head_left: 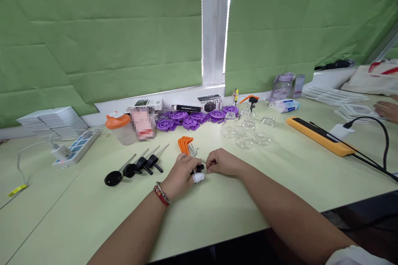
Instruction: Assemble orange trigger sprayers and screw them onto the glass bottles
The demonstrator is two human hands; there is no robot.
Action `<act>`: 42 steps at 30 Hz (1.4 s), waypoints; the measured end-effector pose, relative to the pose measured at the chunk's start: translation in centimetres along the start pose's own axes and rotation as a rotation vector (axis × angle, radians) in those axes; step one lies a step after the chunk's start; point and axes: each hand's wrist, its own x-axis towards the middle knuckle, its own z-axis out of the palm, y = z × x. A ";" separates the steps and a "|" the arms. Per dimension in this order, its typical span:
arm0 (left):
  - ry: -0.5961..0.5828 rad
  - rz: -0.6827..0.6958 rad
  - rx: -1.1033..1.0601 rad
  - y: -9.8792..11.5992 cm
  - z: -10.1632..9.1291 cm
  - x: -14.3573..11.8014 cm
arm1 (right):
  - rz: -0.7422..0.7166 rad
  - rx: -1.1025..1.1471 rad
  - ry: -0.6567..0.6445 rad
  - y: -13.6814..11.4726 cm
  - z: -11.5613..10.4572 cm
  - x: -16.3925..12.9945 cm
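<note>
Both hands meet at the middle of the pale green table (93, 211), near the person's edge. The left hand (179, 177) is curled around a small black part (199, 168), pinching it between thumb and fingers; one fingertip wears a white bandage (198, 178), and a red and silver bracelet (162, 193) sits on the wrist. The right hand (222, 162) is closed in a pinch just right of that part, its fingertips touching the end of a small metal spring (203, 161) that lies between the two hands. What the spring joins to is too small to tell.

Just beyond the hands lie a bunch of orange hex keys (184, 144) and some loose metal pins (192, 150). To the left, a row of black knobs with metal shafts (137, 167) rests on the table. Farther back are purple plastic wheels (189, 120), clear glass jars (245, 130) to the right of them, and an orange-lidded cup (120, 128) to the left. A white power strip (76, 147) lies at far left, an orange one (320, 136) at right. Another person's hand (387, 111) rests at the far right edge.
</note>
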 end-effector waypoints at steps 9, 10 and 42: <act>-0.002 -0.010 -0.057 0.0 -0.1 0.0 | -0.010 -0.070 -0.007 -0.4 0.0 -0.1; -0.004 -0.012 -0.063 0.0 -0.1 0.0 | -0.013 -0.077 0.010 -0.5 0.0 -0.1; 0.006 -0.045 -0.054 -0.2 0.5 0.1 | -0.339 0.333 0.249 -3.7 1.5 -0.8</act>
